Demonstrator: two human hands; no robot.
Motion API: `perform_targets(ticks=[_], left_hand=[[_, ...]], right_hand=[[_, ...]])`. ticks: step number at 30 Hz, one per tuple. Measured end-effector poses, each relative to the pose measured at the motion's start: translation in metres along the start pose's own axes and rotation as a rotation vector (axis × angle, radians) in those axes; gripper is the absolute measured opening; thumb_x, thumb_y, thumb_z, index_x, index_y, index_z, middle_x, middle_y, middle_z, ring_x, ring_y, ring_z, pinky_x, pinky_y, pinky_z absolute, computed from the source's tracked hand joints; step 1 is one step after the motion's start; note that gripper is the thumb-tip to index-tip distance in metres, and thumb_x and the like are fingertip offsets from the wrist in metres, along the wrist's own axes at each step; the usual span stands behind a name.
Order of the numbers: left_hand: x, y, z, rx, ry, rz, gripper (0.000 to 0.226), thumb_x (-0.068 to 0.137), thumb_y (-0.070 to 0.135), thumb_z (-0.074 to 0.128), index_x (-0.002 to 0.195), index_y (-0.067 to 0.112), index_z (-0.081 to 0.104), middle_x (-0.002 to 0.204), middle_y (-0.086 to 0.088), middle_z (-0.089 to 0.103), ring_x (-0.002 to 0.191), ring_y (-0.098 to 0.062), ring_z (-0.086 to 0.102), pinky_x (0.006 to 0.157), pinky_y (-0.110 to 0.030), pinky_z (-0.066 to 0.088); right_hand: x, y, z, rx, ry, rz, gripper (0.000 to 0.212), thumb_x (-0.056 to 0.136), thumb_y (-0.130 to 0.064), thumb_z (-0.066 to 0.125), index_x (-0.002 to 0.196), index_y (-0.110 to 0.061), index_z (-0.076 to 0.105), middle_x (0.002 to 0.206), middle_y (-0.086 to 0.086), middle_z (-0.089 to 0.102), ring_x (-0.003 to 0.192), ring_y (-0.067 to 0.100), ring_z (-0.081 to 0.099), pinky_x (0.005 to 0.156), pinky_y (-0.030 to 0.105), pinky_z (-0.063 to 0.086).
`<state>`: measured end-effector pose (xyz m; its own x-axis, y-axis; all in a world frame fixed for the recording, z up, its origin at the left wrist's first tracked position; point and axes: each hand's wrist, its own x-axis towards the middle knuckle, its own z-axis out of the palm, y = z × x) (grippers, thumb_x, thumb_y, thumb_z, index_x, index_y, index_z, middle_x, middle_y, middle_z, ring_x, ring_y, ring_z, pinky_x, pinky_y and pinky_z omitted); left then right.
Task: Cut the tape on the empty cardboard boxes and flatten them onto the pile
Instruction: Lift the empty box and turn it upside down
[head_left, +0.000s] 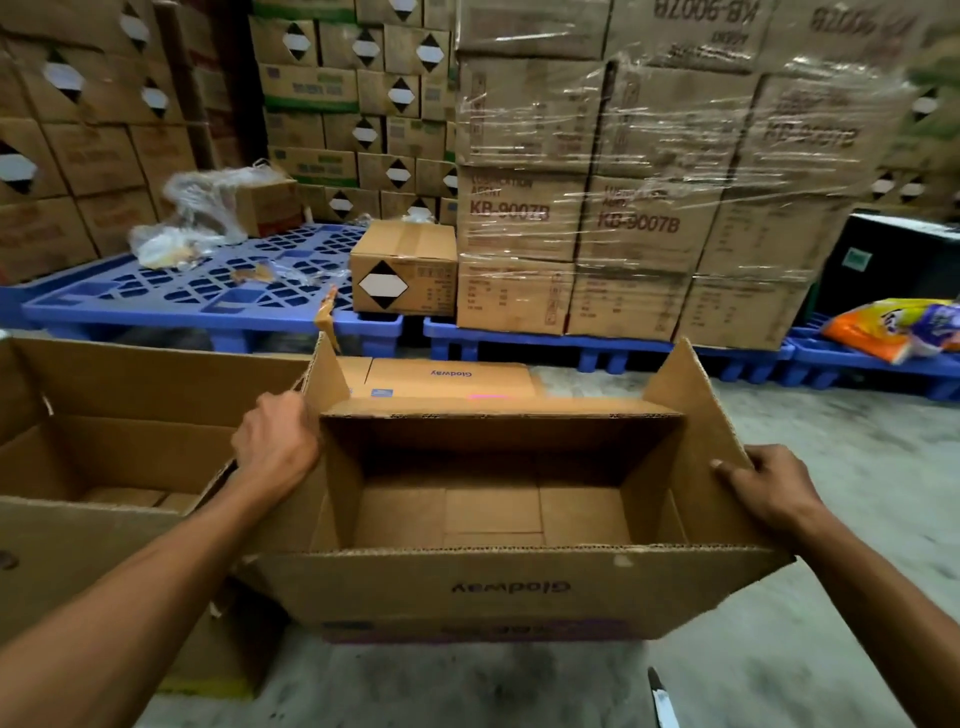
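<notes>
box (511, 587) between hands, long axis left-right | left hand (275, 441), right hand (763, 488): fingers gripping end flaps | knife (662, 701) nearer right

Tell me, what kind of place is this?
Probably a warehouse or stockroom: tall stacks of shrink-wrapped cartons sit on blue plastic pallets, and more stacked boxes fill the back wall.

Two bare forearms reach in from the bottom corners, no sleeves, watch or gloves showing; the left hand (274, 441) and the right hand (769, 486) wear no rings, with short plain fingernails
</notes>
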<state>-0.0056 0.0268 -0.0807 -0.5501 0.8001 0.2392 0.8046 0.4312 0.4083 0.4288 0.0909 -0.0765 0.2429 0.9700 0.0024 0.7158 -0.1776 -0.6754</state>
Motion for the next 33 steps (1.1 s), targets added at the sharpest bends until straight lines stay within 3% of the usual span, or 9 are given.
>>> perform_targets(ticks=[4,9,11,15,20,24,28,31,33], left_hand=[[0.014,0.007,-0.008,-0.118,-0.073,-0.026,0.014,0.094,0.021,0.054,0.086,0.010,0.051,0.080,-0.008,0.057,0.068,-0.020,0.055,0.055,-0.031,0.046],[0.020,0.020,-0.046,-0.610,0.170,0.103,0.016,0.095,0.023,0.053,0.099,0.009,0.059,0.089,-0.007,0.062,0.077,-0.020,0.060,0.057,-0.024,0.044],[0.020,0.021,-0.069,-0.931,0.003,0.086,0.023,0.094,0.029,0.055,0.112,0.015,0.057,0.099,-0.002,0.063,0.089,-0.019,0.062,0.068,-0.030,0.049],[0.028,0.028,-0.085,-0.802,-0.102,0.094,0.014,0.093,0.032,0.056,0.104,0.023,0.058,0.098,0.002,0.064,0.093,-0.021,0.061,0.080,-0.043,0.053],[0.004,0.005,-0.049,-0.689,-0.069,-0.004,0.010,0.095,0.023,0.055,0.094,0.019,0.065,0.093,-0.008,0.070,0.090,-0.028,0.067,0.082,-0.052,0.054],[-0.028,-0.010,-0.007,-0.663,-0.079,-0.030,0.012,0.094,0.023,0.056,0.085,0.026,0.063,0.091,-0.009,0.071,0.085,-0.026,0.068,0.077,-0.050,0.056],[-0.049,0.002,0.010,-0.760,-0.007,-0.078,0.014,0.095,0.022,0.053,0.094,0.014,0.065,0.090,-0.010,0.069,0.083,-0.029,0.065,0.076,-0.050,0.055],[-0.070,-0.001,0.016,-0.894,0.136,-0.107,0.014,0.096,0.021,0.053,0.097,0.012,0.063,0.083,-0.003,0.063,0.073,-0.020,0.058,0.066,-0.035,0.048],[-0.084,-0.019,0.023,-0.943,0.027,-0.236,0.008,0.095,0.014,0.054,0.094,0.017,0.061,0.086,-0.002,0.062,0.078,-0.019,0.057,0.066,-0.031,0.045]], right_hand=[[-0.006,-0.007,-0.021,0.042,0.163,-0.115,0.021,0.094,-0.023,0.056,0.100,-0.007,0.068,0.089,0.018,0.069,0.075,0.035,0.064,0.073,0.046,0.055],[-0.025,-0.023,-0.043,0.172,0.517,-0.354,0.021,0.093,-0.017,0.058,0.091,0.003,0.063,0.080,0.016,0.063,0.069,0.031,0.056,0.052,0.031,0.041],[-0.025,-0.034,-0.057,0.300,0.429,-0.336,0.026,0.091,-0.021,0.061,0.111,-0.004,0.060,0.095,0.009,0.061,0.085,0.028,0.058,0.062,0.027,0.049],[-0.012,-0.045,-0.067,0.421,0.251,-0.193,0.038,0.090,-0.029,0.061,0.126,-0.016,0.055,0.112,0.005,0.061,0.104,0.027,0.058,0.093,0.049,0.048],[-0.018,-0.005,-0.025,0.306,0.262,-0.083,0.027,0.090,-0.027,0.055,0.086,0.000,0.060,0.087,0.025,0.067,0.079,0.044,0.064,0.069,0.058,0.055],[-0.019,0.037,-0.005,0.308,0.222,0.039,0.025,0.092,-0.021,0.055,0.080,0.001,0.060,0.085,0.031,0.066,0.076,0.047,0.064,0.063,0.057,0.053],[-0.020,0.046,0.000,0.349,0.293,0.012,0.028,0.094,-0.025,0.055,0.084,0.001,0.059,0.078,0.020,0.062,0.063,0.031,0.054,0.057,0.037,0.042],[-0.038,0.048,0.016,0.496,0.374,-0.084,0.024,0.094,-0.029,0.056,0.101,-0.007,0.061,0.085,0.010,0.060,0.064,0.017,0.054,0.060,0.030,0.039],[-0.048,0.064,0.030,0.543,0.228,-0.104,0.020,0.092,-0.019,0.061,0.108,-0.007,0.062,0.092,0.008,0.065,0.061,-0.002,0.061,0.057,0.025,0.048]])
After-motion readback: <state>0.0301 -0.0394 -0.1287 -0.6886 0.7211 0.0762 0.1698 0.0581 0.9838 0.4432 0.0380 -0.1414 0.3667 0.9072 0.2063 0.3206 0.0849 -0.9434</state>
